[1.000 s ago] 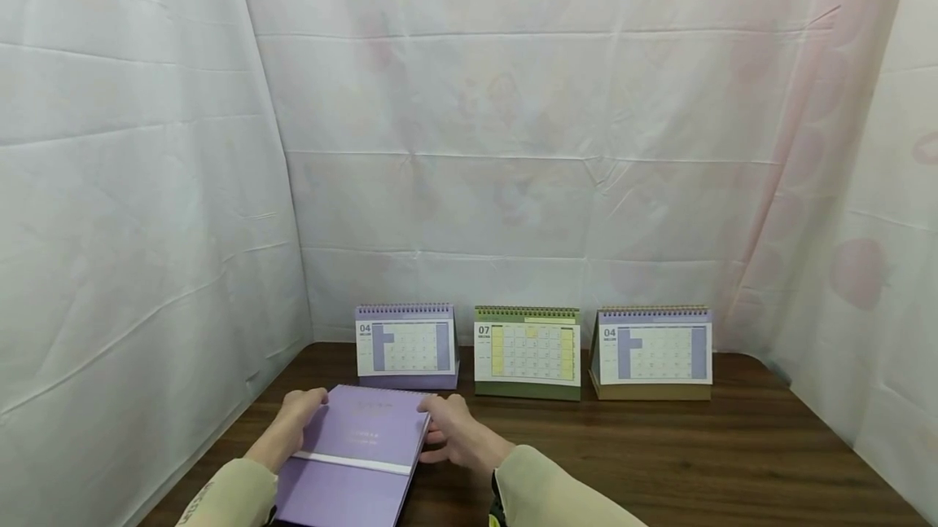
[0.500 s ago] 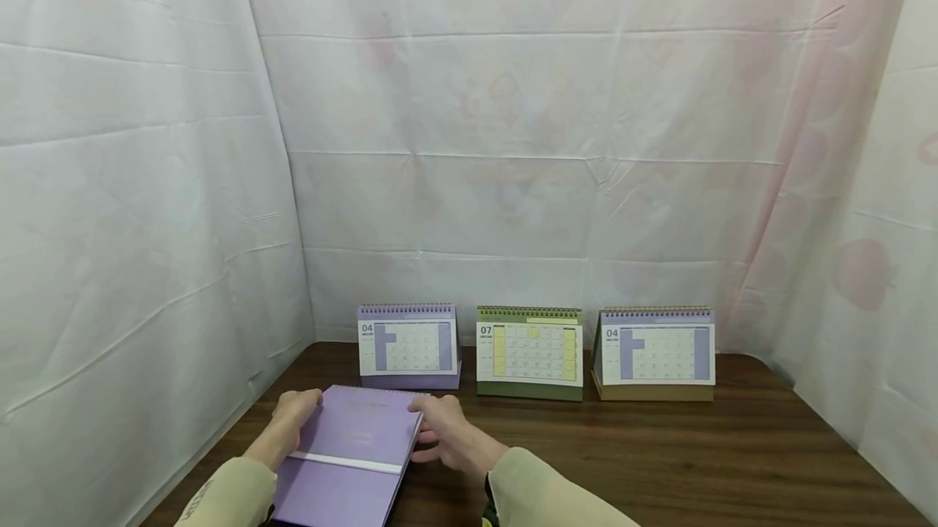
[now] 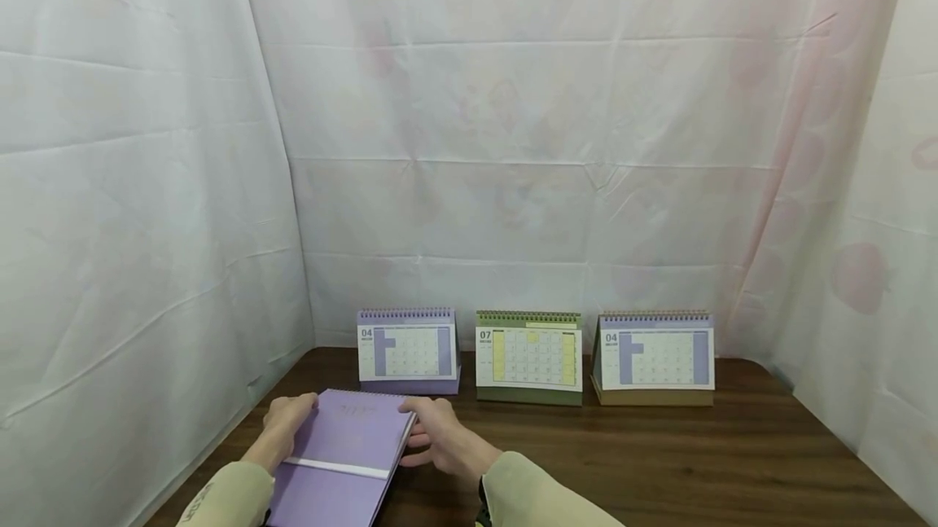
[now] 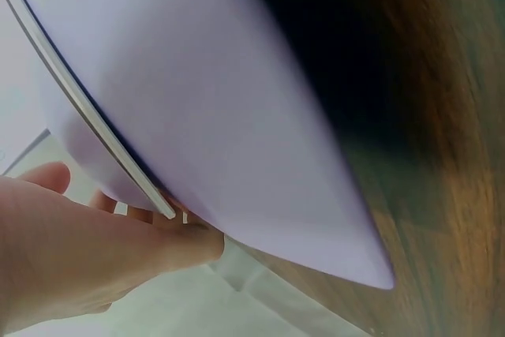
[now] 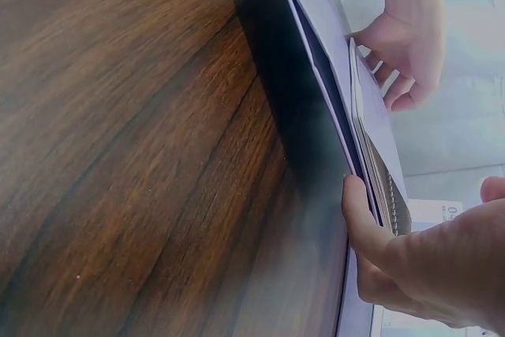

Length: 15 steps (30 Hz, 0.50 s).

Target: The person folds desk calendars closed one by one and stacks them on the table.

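Note:
A purple spiral-bound desk calendar [image 3: 350,433] lies spread out at the front left in the head view, a white strip across its middle. My left hand [image 3: 286,423] grips its left edge, and my right hand [image 3: 443,433] holds the opposite edge, thumb on top near the coil. In the right wrist view, stacked pages and the coil show along the side of the calendar [image 5: 371,136], beside my right fingers. From the left wrist, the purple cover [image 4: 213,116] fills much of the view, with my left hand [image 4: 110,250] at its edge.
Along the back of the dark wooden table [image 3: 623,462] stand three desk calendars: a purple one [image 3: 407,352], a green one [image 3: 529,357] and a brown-based one [image 3: 655,357]. White cloth [image 3: 454,209] hangs behind and at both sides.
Both hands have shifted a little to the left together with the purple calendar. Their hold stays the same, and the standing calendars keep their places.

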### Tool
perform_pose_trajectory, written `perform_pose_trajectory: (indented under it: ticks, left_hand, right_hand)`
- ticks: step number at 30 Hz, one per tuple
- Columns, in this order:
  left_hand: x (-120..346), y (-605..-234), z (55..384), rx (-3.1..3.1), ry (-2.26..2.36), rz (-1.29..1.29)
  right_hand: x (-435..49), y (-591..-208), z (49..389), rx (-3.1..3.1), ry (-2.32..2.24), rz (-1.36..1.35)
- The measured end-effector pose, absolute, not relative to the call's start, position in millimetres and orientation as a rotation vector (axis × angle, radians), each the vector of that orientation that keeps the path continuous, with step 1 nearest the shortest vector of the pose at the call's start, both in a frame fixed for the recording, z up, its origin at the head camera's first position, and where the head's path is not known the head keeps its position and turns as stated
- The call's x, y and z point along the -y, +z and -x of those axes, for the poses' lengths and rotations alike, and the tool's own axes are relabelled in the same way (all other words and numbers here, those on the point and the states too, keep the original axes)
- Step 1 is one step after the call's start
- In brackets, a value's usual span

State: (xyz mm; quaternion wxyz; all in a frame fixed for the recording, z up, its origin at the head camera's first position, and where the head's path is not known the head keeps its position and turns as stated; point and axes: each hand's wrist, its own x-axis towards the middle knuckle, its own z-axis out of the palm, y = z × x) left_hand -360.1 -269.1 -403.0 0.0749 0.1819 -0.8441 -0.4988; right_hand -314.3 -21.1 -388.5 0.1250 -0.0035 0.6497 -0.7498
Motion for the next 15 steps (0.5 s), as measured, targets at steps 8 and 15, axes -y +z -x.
perform_pose_trajectory:
  ticks: [8,15]
  left_hand:
    - [271.6,-404.1,360.5,2.510,-1.505,-0.557]
    - [275.5,-404.7,364.0,2.490,-1.495,-0.593]
  right_hand:
    - [22.9,-389.8,317.9,-1.886,-2.184,0.023]
    - [25.3,-389.2,318.7,-1.891,-2.167,0.005]
